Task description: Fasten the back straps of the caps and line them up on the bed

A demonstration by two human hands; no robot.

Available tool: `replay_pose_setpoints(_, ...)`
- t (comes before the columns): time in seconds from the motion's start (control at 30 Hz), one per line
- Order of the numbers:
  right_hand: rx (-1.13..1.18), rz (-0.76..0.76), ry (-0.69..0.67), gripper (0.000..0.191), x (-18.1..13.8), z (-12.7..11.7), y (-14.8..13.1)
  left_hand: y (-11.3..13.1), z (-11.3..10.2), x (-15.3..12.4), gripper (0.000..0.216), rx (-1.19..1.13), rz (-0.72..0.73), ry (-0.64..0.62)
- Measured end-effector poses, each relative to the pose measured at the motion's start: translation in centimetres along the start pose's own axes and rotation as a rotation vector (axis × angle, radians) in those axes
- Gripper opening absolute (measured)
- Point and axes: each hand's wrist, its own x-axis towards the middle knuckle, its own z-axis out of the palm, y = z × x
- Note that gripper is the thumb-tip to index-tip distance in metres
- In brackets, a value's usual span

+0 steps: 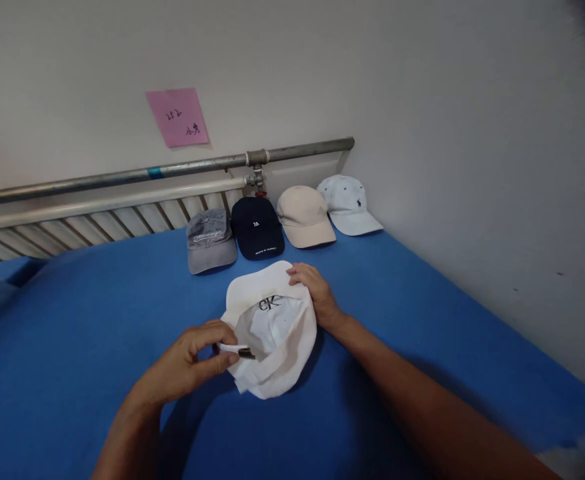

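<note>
A white baseball cap lies upside down on the blue surface, its inside facing me and a dark "CK" mark showing near the brim. My right hand grips the cap's right side, where the brim meets the crown. At the near left, my left hand pinches a white strap between thumb and fingers. A small dark metal-looking clasp sticks out from that strap over the cap's opening. Whether the strap joins the cap is hidden by the left fingers.
Behind the white cap, a grey cap, a navy cap, a beige cap and a pale cap stand in a row. A radiator and metal pipe run along the wall below a pink note.
</note>
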Motion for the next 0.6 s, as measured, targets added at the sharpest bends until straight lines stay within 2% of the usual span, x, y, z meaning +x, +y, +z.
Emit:
replay_pose_setpoints(0.2, -0.129, -0.053, -0.19, 0.01, -0.3, 0.1, 0.3, -1.5, 0.2, 1.6, 0.021, -0.235, -0.147, 0.19)
replay_pose_setpoints(0.3, -0.178, -0.037, -0.154, 0.022, 0.0, -0.9, -0.4, -2.3, 0.9, 2.1, 0.024, -0.351, -0.229, 0.248)
replay_pose_setpoints(0.4, -0.155, -0.07, 0.059, 0.03, 0.3, -2.9, -3.5, -2.9, 1.7, 2.1, 0.027, -0.435, -0.279, 0.325)
replay_pose_setpoints(0.47, -0.047, -0.163, 0.138, 0.024, 0.4, -4.0, -6.8, -3.0, 2.1, 2.0, 0.028, -0.475, -0.292, 0.359)
replay_pose_setpoints(0.53, 0.05, -0.331, 0.068, 0.021, 0.1, -4.5, -10.1, -3.1, 2.3, 2.0, 0.028, -0.518, -0.303, 0.374)
replay_pose_setpoints(0.6, 0.058, -0.492, -0.092, 0.017, -0.4, -4.2, -12.6, -3.2, 2.4, 2.0, 0.028, -0.55, -0.314, 0.378)
